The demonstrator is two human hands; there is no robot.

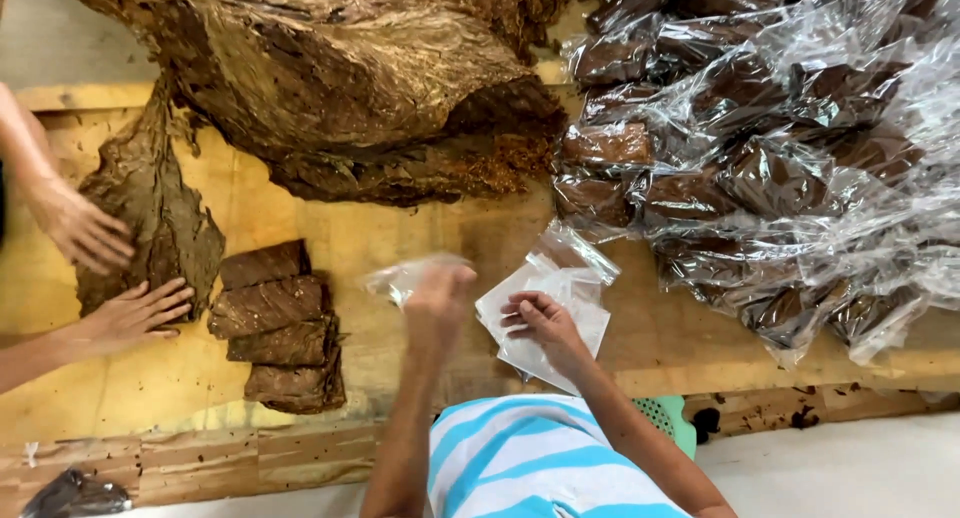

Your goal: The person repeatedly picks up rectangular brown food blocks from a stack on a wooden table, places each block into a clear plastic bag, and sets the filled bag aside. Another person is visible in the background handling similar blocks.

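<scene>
**Hands among clear bags and folded brown leaves**

The person's left hand (pixel 437 300) is raised above the wooden counter (pixel 400 233), blurred, with its grip closed on a thin clear plastic bag (pixel 400 276) that trails out to the left of the fingers. The right hand (pixel 543 323) lies just beside it on a small stack of flat clear bags (pixel 560 308), fingers curled with the tips pressing on the top sheet; whether the grip pinches a bag or only rests there cannot be told. The stack sits near the counter's front edge, right in front of the striped shirt (pixel 530 458).

To the left, a column of four folded brown leaf bundles (pixel 278 323) lies on the counter, touching one another. Further left, two hands of another person (pixel 100 273) press flat on a spread brown leaf (pixel 160 213). A big heap of dried brown leaves (pixel 340 78) fills the far middle of the counter. At the right lies a pile of filled clear packets (pixel 770 158), each holding a brown bundle, overlapping and reaching the counter's right edge
</scene>
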